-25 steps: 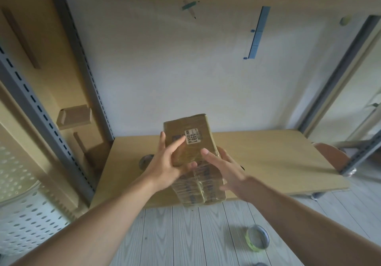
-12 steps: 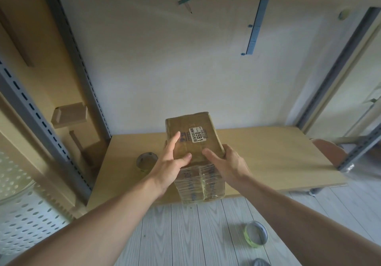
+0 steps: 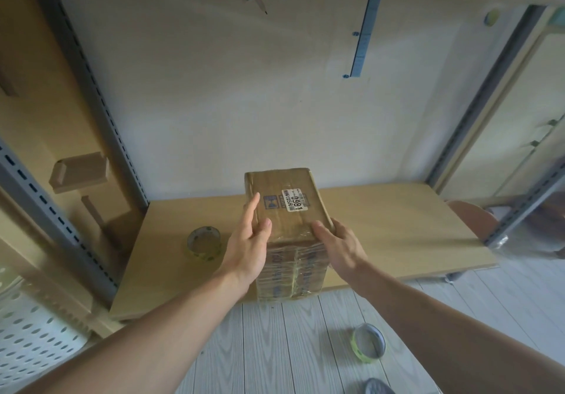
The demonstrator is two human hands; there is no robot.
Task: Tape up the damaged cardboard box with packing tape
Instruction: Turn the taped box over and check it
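Head view: cardboard box point(image 3: 290, 219) stands on end at the near edge of the table point(image 3: 397, 219), its top face towards the camera with a white label point(image 3: 293, 199) reading 0981. The near face below is wrapped in glossy clear tape point(image 3: 290, 271) with wrinkles and a raised seam down the middle, so at least that side appears done. Left hand point(image 3: 247, 250) lies flat against the upper left edge, fingers straight and thumb resting on the top face; it holds nothing, likely pressing to steady the box or smooth tape. Right hand point(image 3: 342, 247) grips the near right corner of the top, thumb on top, fingers curled round the right side. Judgement: the two hands bracket the box either to set it upright or to turn it and check the remaining faces. One tape roll point(image 3: 204, 243) lies on the table just left of the box, within easy reach. A second roll point(image 3: 368, 344) lies on the floor, well apart.
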